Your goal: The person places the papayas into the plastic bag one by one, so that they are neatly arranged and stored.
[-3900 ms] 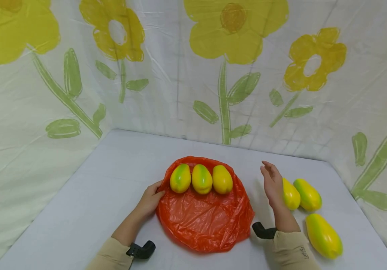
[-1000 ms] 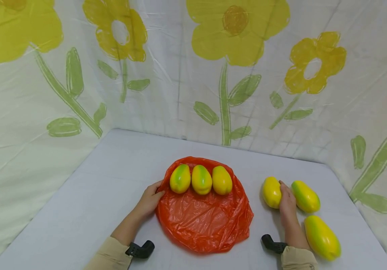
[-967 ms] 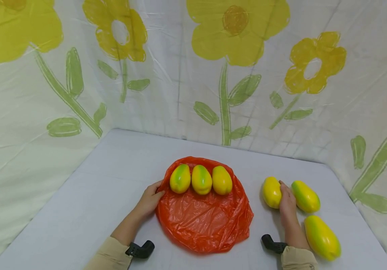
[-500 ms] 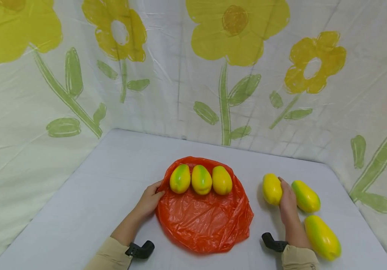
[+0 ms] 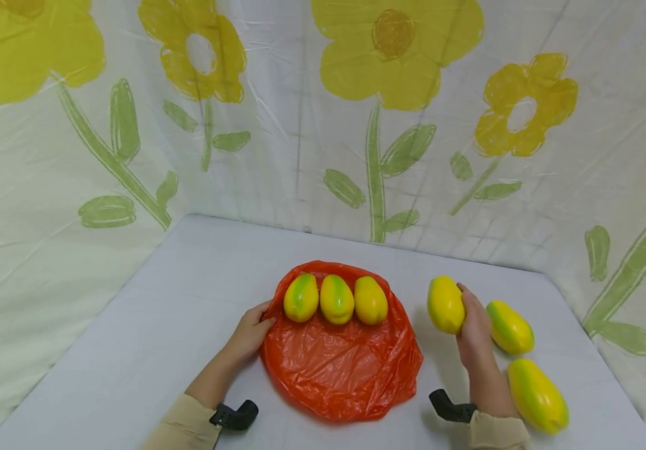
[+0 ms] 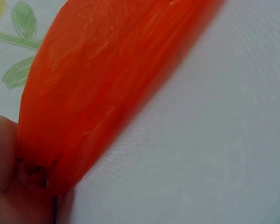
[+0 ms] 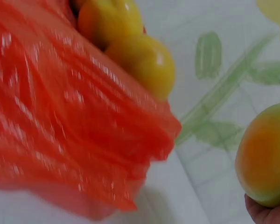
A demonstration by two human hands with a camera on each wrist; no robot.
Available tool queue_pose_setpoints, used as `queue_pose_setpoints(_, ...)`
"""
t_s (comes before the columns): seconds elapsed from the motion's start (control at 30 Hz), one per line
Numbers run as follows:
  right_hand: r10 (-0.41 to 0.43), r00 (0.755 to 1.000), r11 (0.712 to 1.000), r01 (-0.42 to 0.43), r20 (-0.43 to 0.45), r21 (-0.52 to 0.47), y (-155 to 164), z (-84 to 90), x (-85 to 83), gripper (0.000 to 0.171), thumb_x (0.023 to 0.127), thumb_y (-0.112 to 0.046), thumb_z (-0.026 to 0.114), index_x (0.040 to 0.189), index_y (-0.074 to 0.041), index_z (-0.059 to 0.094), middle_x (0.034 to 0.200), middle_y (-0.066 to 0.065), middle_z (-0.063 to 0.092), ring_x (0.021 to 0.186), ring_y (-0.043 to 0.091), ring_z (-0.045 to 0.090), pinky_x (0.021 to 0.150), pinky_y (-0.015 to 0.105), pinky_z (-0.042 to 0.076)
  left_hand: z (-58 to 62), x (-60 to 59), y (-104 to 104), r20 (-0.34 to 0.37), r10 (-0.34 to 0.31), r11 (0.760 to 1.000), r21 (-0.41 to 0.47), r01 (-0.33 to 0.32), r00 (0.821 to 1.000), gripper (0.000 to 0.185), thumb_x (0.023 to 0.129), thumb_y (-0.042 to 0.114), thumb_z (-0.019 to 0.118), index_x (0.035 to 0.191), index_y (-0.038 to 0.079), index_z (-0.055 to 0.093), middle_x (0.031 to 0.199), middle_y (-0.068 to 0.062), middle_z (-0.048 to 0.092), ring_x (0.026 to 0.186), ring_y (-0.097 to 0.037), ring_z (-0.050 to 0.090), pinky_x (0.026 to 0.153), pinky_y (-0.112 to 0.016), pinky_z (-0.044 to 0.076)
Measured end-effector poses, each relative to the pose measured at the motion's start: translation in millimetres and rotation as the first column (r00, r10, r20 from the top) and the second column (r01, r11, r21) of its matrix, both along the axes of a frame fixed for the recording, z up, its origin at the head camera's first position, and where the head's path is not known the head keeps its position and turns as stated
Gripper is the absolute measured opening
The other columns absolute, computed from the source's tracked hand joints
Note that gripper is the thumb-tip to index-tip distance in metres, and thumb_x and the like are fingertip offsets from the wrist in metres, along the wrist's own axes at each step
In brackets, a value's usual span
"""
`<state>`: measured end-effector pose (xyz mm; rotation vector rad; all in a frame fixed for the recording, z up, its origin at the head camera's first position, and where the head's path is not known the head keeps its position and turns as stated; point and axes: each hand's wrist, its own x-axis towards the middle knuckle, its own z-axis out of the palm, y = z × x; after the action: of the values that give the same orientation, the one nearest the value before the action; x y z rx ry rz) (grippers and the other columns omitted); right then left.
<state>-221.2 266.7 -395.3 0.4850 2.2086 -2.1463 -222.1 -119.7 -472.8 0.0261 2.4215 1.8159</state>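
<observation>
On the grey worktop, the orange bag your left hand pinches at its rim already carries three papayas. Your right hand grips a fourth papaya lifted beside it; two more wait at right, nothing blocking the path.

Your orange-red plastic bag carries three yellow-green papayas; the tabletop is pale grey, and the backdrop cloth shows yellow flowers on green stems.
</observation>
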Motion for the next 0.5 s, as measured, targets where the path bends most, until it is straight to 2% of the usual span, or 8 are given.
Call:
queue_pose_setpoints(0.13, 0.056, 0.997, 0.998, -0.056, -0.057, 0.016, -16.3, 6.1, 4.2, 0.061, 0.097, -0.052, 0.021, 0.15, -0.024, 0.015, 0.155, -0.001, 0.016, 0.117, 0.007, 0.031, 0.09, 0.008, 0.036, -0.3, -0.3, -0.1, 0.002, 0.0, 1.0, 0.005, 0.0, 1.0, 0.044, 0.093, 0.003, 0.04, 0.137, 0.0, 0.044, 0.14, -0.017, 0.046, 0.128, -0.032, 0.045, 0.102, -0.045, 0.042)
queue_pose_setpoints(0.33, 0.142, 0.986, 0.989, -0.137, -0.091, 0.06, -43.1, 9.4, 9.4, 0.055, 0.1, -0.045, 0.018, 0.15, -0.023, 0.017, 0.151, -0.001, 0.021, 0.12, 0.012, 0.033, 0.087, 0.005, 0.04, -0.9, -1.9, -0.2, -0.003, -0.008, 1.0, 0.003, 0.008, 1.0, 0.044, 0.093, 0.004, 0.04, 0.137, 0.001, 0.043, 0.141, -0.017, 0.045, 0.128, -0.032, 0.045, 0.102, -0.045, 0.042)
queue_pose_setpoints(0.4, 0.163, 0.982, 0.984, -0.156, -0.091, 0.083, -51.6, 9.9, 11.4, 0.053, 0.101, -0.043, 0.018, 0.15, -0.023, 0.017, 0.152, -0.001, 0.022, 0.124, 0.014, 0.033, 0.091, 0.008, 0.04, -1.3, -2.3, -0.2, -0.004, -0.01, 1.0, -0.001, 0.01, 1.0, 0.044, 0.093, 0.004, 0.039, 0.138, 0.0, 0.043, 0.141, -0.017, 0.045, 0.129, -0.032, 0.044, 0.102, -0.045, 0.041)
queue_pose_setpoints(0.5, 0.189, 0.977, 0.978, -0.179, -0.096, 0.103, -63.8, 9.2, 14.3, 0.052, 0.101, -0.041, 0.02, 0.15, -0.024, 0.019, 0.152, 0.001, 0.023, 0.128, 0.018, 0.032, 0.103, 0.022, 0.037, -1.5, -2.3, -0.3, -0.001, -0.011, 1.0, 0.004, 0.011, 1.0, 0.044, 0.093, 0.004, 0.039, 0.137, 0.0, 0.043, 0.141, -0.017, 0.045, 0.13, -0.032, 0.043, 0.104, -0.045, 0.04)
